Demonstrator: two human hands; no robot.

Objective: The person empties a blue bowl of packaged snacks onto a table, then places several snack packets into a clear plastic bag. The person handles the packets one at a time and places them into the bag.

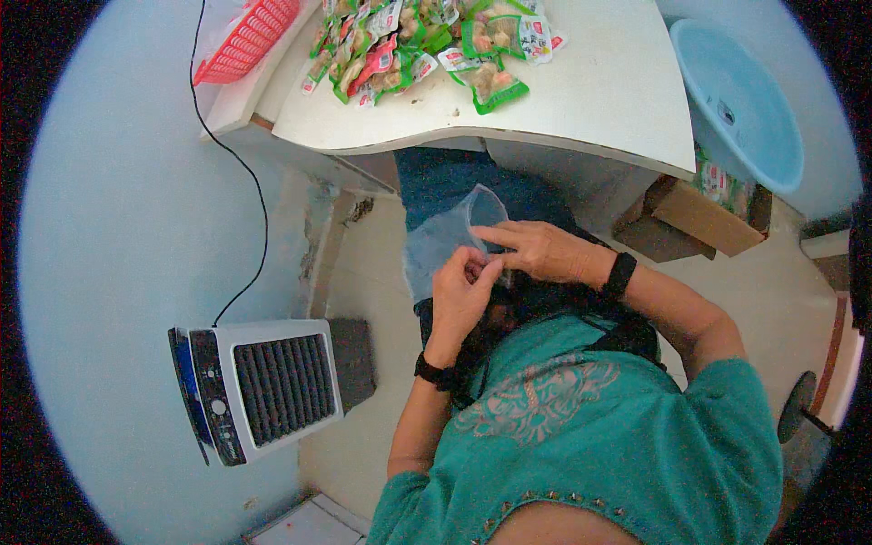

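A clear plastic bag (439,248) lies over my lap, its mouth partly spread at the upper right. My left hand (460,293) pinches the bag's near edge between thumb and curled fingers. From the other side my right hand (545,252) grips the rim, its index finger stretched across the mouth. The fingertips of both hands almost meet, and they hide part of the rim. No contents can be made out in the bag. Beyond my knees, small sealed food packets (388,54) are heaped on a white table (599,95).
A red plastic basket (248,41) stands at the far left. On the left is an air cooler (286,388) with a black cord (262,225). At the right, a blue basin (742,102) leans above an open cardboard box (708,214) holding more packets. The table's curved front edge overhangs my legs.
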